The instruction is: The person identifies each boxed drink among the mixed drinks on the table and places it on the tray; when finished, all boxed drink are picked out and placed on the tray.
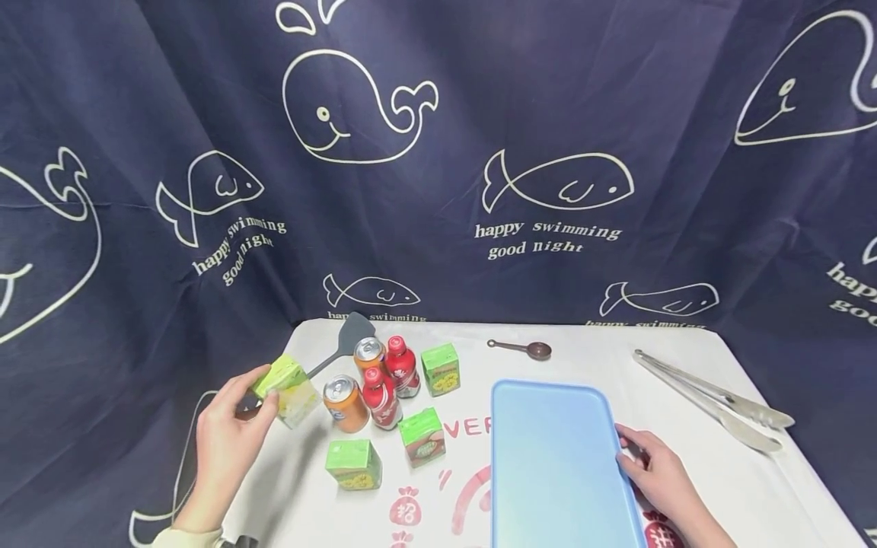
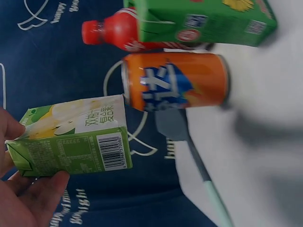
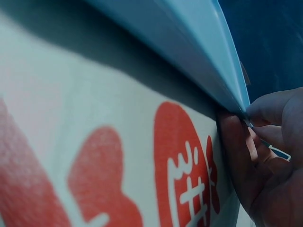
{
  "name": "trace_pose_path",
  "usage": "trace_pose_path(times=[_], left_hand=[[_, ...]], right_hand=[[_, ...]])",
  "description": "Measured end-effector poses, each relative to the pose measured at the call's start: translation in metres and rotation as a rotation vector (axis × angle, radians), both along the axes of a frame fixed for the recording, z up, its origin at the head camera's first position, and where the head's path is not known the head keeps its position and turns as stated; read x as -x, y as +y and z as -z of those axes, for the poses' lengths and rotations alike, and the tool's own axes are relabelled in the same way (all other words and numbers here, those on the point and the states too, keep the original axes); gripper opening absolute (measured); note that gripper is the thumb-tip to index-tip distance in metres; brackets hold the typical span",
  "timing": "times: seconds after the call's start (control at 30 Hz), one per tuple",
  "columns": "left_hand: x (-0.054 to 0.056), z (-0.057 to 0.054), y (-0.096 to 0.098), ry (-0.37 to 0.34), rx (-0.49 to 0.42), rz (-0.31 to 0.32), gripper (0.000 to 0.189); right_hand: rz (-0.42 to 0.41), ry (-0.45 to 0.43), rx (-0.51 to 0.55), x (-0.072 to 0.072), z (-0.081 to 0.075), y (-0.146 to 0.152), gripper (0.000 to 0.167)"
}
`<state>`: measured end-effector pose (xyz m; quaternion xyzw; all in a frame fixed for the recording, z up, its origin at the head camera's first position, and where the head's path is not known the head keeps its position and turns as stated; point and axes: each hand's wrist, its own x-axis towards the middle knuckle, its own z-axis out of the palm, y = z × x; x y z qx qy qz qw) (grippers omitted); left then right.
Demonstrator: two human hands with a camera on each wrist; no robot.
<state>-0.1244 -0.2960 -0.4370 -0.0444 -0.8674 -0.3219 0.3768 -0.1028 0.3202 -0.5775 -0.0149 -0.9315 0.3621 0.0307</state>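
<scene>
The left hand grips a boxy green carton left of cylindrical metal cans. At right, the right hand pinches a smooth, round-cornered blue tray.

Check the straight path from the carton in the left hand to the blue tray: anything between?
Yes: the nearer orange can, nearer red bottle and the green carton front-right of it stand between the held carton and blue tray. Clearance over them: can't tell.

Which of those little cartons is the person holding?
The lighter, yellow-green carton in the left hand; the other three, deeper green, stand on the table.
</scene>
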Motion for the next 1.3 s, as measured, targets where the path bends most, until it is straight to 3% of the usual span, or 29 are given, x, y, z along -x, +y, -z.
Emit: trace_pose_path(times=[0.3, 0.87, 1.1, 1.3], left_hand=[[0.002, -0.017, 0.013, -0.011, -0.014, 0.083, 0.045], [0.022, -0.039, 0.049, -0.025, -0.025, 0.246, 0.044], [0.033, -0.043, 0.068, -0.028, -0.043, 0.319, 0.044], [0.038, -0.043, 0.079, -0.041, -0.050, 0.344, 0.042]], right_hand=[[-0.005, 0.010, 0.002, 0.000, 0.000, 0.001, 0.052], [0.006, -0.025, -0.011, 0.000, -0.001, 0.003, 0.053], [0.016, -0.004, 0.022, -0.004, 0.001, 0.003, 0.052], [0.013, -0.022, 0.036, -0.002, 0.002, 0.003, 0.053]])
